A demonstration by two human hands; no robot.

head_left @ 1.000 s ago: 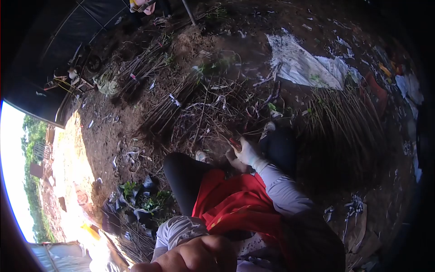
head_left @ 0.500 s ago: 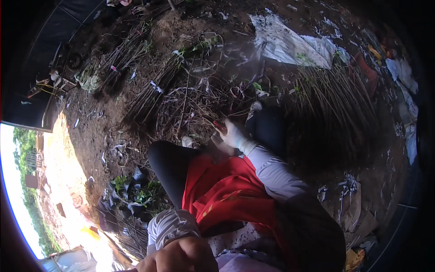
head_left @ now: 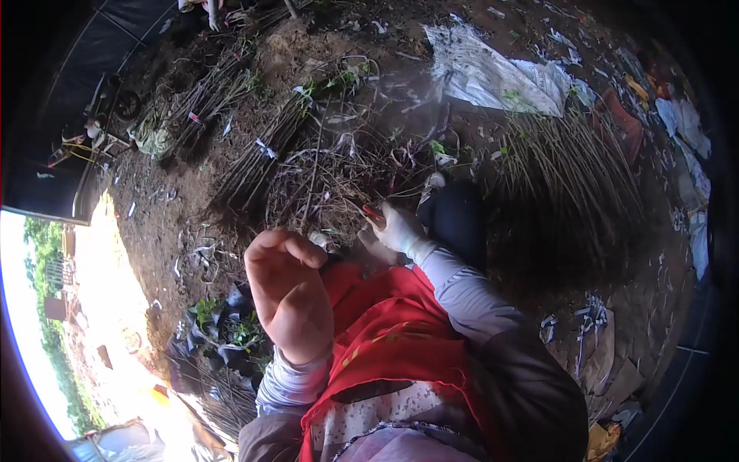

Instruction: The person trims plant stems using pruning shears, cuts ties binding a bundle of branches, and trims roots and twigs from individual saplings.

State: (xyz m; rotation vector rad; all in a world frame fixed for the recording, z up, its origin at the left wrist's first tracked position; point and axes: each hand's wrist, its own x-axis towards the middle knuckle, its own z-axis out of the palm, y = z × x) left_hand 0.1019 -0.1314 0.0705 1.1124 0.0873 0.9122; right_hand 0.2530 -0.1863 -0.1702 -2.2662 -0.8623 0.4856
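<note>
My left hand is bare and raised close to the camera, above my left thigh. Its fingers bend loosely over the palm, and nothing shows in them. My right hand, in a pale glove, is closed around a red-handled tool by my right knee. Most of that tool is hidden by the glove, so its kind cannot be made out. Just beyond it lies a tangle of thin twigs. A red cloth covers my lap.
Bundles of cut stems lie ahead on bare soil, and a large stem bundle is at right. A white sheet lies beyond it. Leafy plants in dark bags are at left. A person's limb shows at the top.
My left hand has risen from the bottom edge, near my chest, forward to above my left thigh, and its palm now shows. My right hand stays almost still with the red-handled tool.
</note>
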